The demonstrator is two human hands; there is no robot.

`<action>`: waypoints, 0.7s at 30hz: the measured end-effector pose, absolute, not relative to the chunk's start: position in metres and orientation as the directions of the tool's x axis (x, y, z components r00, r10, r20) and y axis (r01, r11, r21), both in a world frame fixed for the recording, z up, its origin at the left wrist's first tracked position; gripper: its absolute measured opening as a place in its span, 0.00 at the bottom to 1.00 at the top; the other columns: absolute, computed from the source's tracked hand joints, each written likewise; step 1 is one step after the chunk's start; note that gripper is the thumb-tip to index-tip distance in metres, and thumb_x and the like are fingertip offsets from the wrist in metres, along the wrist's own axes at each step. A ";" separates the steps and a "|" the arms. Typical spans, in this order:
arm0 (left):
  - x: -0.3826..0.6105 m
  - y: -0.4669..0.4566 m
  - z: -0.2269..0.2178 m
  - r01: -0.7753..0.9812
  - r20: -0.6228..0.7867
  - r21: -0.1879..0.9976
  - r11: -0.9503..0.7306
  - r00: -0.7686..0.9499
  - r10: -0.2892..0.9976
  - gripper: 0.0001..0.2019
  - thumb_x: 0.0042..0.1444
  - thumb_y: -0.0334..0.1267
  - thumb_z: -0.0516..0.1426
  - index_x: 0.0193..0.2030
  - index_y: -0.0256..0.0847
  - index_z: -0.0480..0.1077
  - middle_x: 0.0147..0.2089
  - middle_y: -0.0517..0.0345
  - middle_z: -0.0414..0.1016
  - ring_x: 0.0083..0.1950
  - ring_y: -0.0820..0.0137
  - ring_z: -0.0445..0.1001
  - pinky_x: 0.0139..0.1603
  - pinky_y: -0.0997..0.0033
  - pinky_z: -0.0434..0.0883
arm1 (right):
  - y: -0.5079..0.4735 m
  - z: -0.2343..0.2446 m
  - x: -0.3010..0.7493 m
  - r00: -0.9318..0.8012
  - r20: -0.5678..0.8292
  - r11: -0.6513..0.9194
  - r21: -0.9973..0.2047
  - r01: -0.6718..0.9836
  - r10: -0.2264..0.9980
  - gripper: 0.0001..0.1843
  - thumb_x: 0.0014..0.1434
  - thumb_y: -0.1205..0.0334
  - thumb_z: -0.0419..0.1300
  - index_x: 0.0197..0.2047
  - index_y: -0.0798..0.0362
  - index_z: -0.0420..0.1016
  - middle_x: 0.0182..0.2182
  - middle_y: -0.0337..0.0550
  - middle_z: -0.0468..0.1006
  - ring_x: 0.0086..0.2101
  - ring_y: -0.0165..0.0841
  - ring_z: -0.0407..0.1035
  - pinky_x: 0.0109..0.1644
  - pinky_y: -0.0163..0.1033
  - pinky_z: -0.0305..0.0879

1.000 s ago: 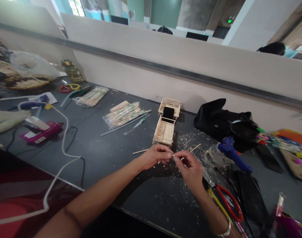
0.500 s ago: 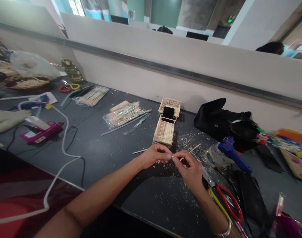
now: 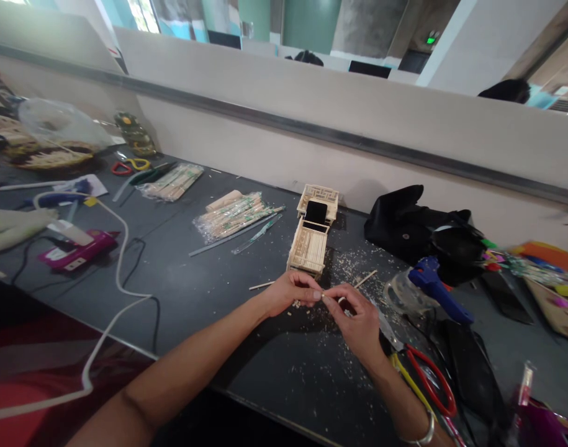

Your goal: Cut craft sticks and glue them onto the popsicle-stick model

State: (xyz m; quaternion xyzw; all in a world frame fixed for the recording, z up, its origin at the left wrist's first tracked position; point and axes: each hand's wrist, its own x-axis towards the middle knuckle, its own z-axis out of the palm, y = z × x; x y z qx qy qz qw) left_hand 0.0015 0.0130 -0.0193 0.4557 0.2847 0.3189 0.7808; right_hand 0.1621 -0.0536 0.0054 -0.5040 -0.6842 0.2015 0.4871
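My left hand (image 3: 290, 293) and my right hand (image 3: 358, 320) meet fingertip to fingertip over the table, both closed in a pinch. Between them is a tiny pale piece of wood (image 3: 323, 296), mostly covered by the fingers. Just beyond my left hand stands a small model built of wooden sticks (image 3: 310, 249), with a dark phone-like slab (image 3: 316, 213) resting in its middle. Loose sticks lie on either side, one stick (image 3: 261, 285) by my left wrist and another stick (image 3: 366, 279) past my right hand. Wood crumbs are scattered around and below both hands.
On the right lie red-and-yellow-handled scissors (image 3: 430, 379), a blue glue gun (image 3: 439, 288) on a clear tub, and a black bag (image 3: 418, 226). Bagged sticks (image 3: 234, 214), a purple power strip (image 3: 79, 251) and its white cable (image 3: 120, 261) occupy the left. A low partition (image 3: 265, 136) borders the back.
Both hands stay almost in place, still pinched together at the fingertips. The whole view has shifted very slightly; nothing else has visibly moved.
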 end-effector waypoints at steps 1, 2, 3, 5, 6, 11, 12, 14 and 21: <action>0.002 0.013 -0.019 -0.243 -0.155 0.889 0.388 0.637 0.755 0.19 0.32 0.48 0.73 0.25 0.35 0.78 0.17 0.62 0.70 0.21 0.78 0.63 0.24 0.76 0.58 | -0.053 0.005 0.162 -0.017 0.463 0.412 -0.770 0.487 0.886 0.07 0.59 0.63 0.61 0.29 0.49 0.76 0.26 0.38 0.78 0.26 0.31 0.71 0.26 0.33 0.65; 0.002 0.013 -0.019 -0.251 -0.158 0.883 0.397 0.637 0.754 0.19 0.32 0.48 0.73 0.25 0.35 0.78 0.17 0.62 0.70 0.21 0.78 0.63 0.24 0.76 0.58 | -0.053 0.004 0.162 -0.014 0.466 0.415 -0.773 0.480 0.885 0.06 0.59 0.63 0.61 0.30 0.49 0.77 0.26 0.38 0.79 0.26 0.30 0.71 0.26 0.33 0.66; 0.002 0.013 -0.018 -0.261 -0.163 0.874 0.409 0.636 0.754 0.19 0.31 0.48 0.73 0.25 0.35 0.78 0.17 0.62 0.70 0.20 0.78 0.63 0.23 0.76 0.57 | -0.053 0.003 0.162 -0.007 0.468 0.415 -0.778 0.472 0.884 0.04 0.58 0.63 0.62 0.31 0.49 0.77 0.26 0.38 0.79 0.26 0.30 0.71 0.26 0.33 0.66; 0.002 0.013 -0.017 -0.286 -0.176 0.852 0.438 0.632 0.754 0.19 0.30 0.48 0.74 0.24 0.35 0.78 0.17 0.61 0.70 0.20 0.78 0.64 0.22 0.76 0.57 | -0.053 0.000 0.163 0.031 0.464 0.402 -0.797 0.450 0.885 0.03 0.57 0.63 0.63 0.36 0.48 0.78 0.26 0.37 0.79 0.25 0.30 0.71 0.26 0.33 0.67; 0.002 0.013 -0.017 -0.302 -0.182 0.838 0.454 0.629 0.756 0.19 0.30 0.48 0.74 0.24 0.35 0.78 0.17 0.61 0.71 0.20 0.78 0.65 0.22 0.76 0.57 | -0.053 -0.001 0.163 0.059 0.458 0.389 -0.809 0.440 0.887 0.06 0.56 0.63 0.64 0.39 0.48 0.79 0.26 0.36 0.79 0.25 0.30 0.71 0.26 0.33 0.68; 0.004 0.012 -0.020 -0.399 -0.185 0.757 0.517 0.628 0.756 0.18 0.31 0.45 0.74 0.25 0.35 0.78 0.17 0.62 0.69 0.20 0.79 0.64 0.24 0.77 0.62 | -0.052 -0.003 0.165 0.095 0.479 0.388 -0.798 0.461 0.873 0.07 0.57 0.63 0.63 0.41 0.49 0.79 0.27 0.36 0.79 0.25 0.30 0.71 0.26 0.33 0.68; 0.004 0.012 -0.021 -0.415 -0.189 0.740 0.529 0.627 0.756 0.17 0.31 0.44 0.74 0.25 0.35 0.78 0.17 0.62 0.69 0.20 0.79 0.64 0.25 0.77 0.63 | -0.052 -0.002 0.164 0.082 0.495 0.404 -0.784 0.471 0.865 0.06 0.57 0.63 0.63 0.40 0.49 0.79 0.27 0.36 0.78 0.25 0.30 0.71 0.26 0.33 0.68; 0.005 0.012 -0.023 -0.438 -0.203 0.712 0.549 0.620 0.758 0.18 0.31 0.43 0.75 0.25 0.34 0.79 0.17 0.62 0.69 0.20 0.81 0.63 0.26 0.77 0.63 | -0.053 -0.001 0.164 0.056 0.523 0.434 -0.759 0.486 0.851 0.06 0.58 0.64 0.62 0.40 0.49 0.79 0.27 0.36 0.78 0.25 0.29 0.71 0.26 0.32 0.68; 0.007 0.011 -0.026 -0.493 -0.195 0.661 0.566 0.615 0.764 0.17 0.31 0.40 0.75 0.26 0.35 0.79 0.20 0.62 0.71 0.21 0.80 0.64 0.25 0.77 0.62 | -0.054 -0.003 0.162 -0.009 0.579 0.487 -0.678 0.550 0.815 0.08 0.62 0.64 0.60 0.44 0.50 0.78 0.29 0.38 0.78 0.28 0.30 0.71 0.29 0.33 0.69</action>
